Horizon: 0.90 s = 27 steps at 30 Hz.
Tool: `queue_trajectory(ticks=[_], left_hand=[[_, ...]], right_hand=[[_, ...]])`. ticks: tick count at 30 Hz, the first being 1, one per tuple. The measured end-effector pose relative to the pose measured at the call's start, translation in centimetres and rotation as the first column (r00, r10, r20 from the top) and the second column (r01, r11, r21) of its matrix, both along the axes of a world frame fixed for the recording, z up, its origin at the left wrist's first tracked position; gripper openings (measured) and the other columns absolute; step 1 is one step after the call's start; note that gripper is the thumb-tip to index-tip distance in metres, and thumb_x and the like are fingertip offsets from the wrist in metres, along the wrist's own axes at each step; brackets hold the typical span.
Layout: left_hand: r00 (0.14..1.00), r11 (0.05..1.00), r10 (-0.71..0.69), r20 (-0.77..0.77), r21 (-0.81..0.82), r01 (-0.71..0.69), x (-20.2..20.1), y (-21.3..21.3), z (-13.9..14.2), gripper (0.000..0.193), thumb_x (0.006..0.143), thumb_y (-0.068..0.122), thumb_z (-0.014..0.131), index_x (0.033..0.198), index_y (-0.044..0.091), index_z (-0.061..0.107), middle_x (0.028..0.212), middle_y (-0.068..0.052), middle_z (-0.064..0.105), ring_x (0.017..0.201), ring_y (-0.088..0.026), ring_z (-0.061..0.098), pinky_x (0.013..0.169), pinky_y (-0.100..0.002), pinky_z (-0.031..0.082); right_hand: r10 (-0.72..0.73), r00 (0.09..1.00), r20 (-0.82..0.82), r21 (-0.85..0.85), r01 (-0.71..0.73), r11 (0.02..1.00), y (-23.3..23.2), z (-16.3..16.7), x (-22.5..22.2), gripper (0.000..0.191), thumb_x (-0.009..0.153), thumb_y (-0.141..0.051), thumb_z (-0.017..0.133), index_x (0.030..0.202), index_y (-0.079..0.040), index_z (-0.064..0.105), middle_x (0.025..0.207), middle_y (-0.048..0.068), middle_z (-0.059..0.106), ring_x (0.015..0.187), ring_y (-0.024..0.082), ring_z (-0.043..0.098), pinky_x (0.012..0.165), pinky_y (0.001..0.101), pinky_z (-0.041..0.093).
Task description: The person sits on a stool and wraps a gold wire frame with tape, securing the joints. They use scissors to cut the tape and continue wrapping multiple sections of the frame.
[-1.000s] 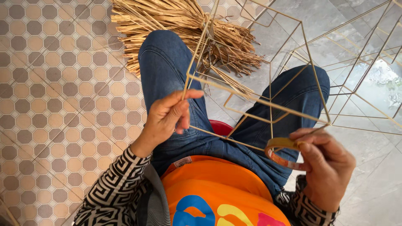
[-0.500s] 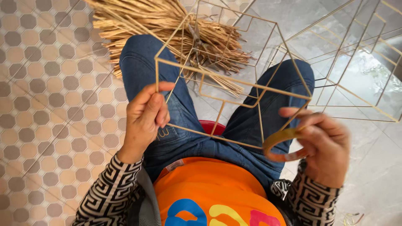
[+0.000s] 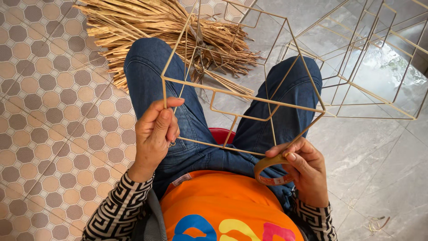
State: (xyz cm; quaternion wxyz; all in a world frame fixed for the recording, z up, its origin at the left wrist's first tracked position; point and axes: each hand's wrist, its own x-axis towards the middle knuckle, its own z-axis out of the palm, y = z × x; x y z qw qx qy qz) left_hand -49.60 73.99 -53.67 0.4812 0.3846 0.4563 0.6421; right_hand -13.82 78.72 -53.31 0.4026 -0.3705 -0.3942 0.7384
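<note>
A pale, thin-rodded wire frame (image 3: 243, 96) of angular open cells lies tilted across the lap, its near-left corner pinched in the left hand (image 3: 154, 134), while a tan tape roll (image 3: 269, 169) sits gripped in the right hand (image 3: 303, 172) just under the frame's near edge.

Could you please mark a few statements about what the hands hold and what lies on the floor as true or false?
1. The left hand grips a corner of the wire frame. True.
2. The right hand holds a pair of scissors. False: it holds a roll of tape.
3. A bundle of dry straw lies on the floor beyond the knees. True.
4. The wire frame rests flat on the floor. False: it is held up over the lap, above the jeans.
5. More wire frames stand on the grey floor to the right. True.
</note>
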Motion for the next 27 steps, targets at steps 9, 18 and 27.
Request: queue_trajectory(ticks=[9, 18, 27], left_hand=[[0.998, 0.998, -0.01, 0.058, 0.058, 0.006, -0.6, -0.9, -0.7, 0.034, 0.115, 0.025, 0.05, 0.134, 0.0, 0.061, 0.069, 0.003, 0.045, 0.059, -0.004, 0.04, 0.056, -0.02, 0.038], [0.982, 0.988, 0.02, 0.187, 0.147, -0.049, -1.2, -2.2, -3.0, 0.034, 0.113, 0.028, 0.053, 0.123, -0.004, 0.062, 0.065, 0.003, 0.042, 0.055, -0.005, 0.034, 0.054, -0.023, 0.034], [0.989, 0.973, 0.056, 0.138, 0.213, -0.085, -3.4, -4.4, -5.4, 0.039, 0.111, 0.034, 0.057, 0.111, -0.004, 0.065, 0.062, 0.002, 0.041, 0.053, -0.006, 0.033, 0.055, -0.026, 0.032]], right_hand=[[0.027, 0.997, 0.073, 0.051, -0.031, 0.998, -0.3, 0.8, 0.0, 0.008, 0.103, -0.003, 0.059, 0.1, 0.003, 0.062, 0.104, 0.028, 0.07, 0.104, 0.032, 0.072, 0.091, 0.0442, 0.062], [0.127, 0.976, 0.178, 0.013, -0.131, 0.991, -0.5, 1.3, 0.2, 0.011, 0.098, -0.006, 0.063, 0.094, 0.004, 0.064, 0.105, 0.026, 0.072, 0.096, 0.029, 0.075, 0.08, 0.0424, 0.065], [-0.214, 0.97, 0.111, 0.095, 0.204, 0.974, 3.5, 0.5, -0.1, 0.01, 0.106, -0.004, 0.057, 0.1, 0.0, 0.063, 0.129, 0.028, 0.068, 0.053, 0.0, 0.044, 0.045, 0.0143, 0.034]])
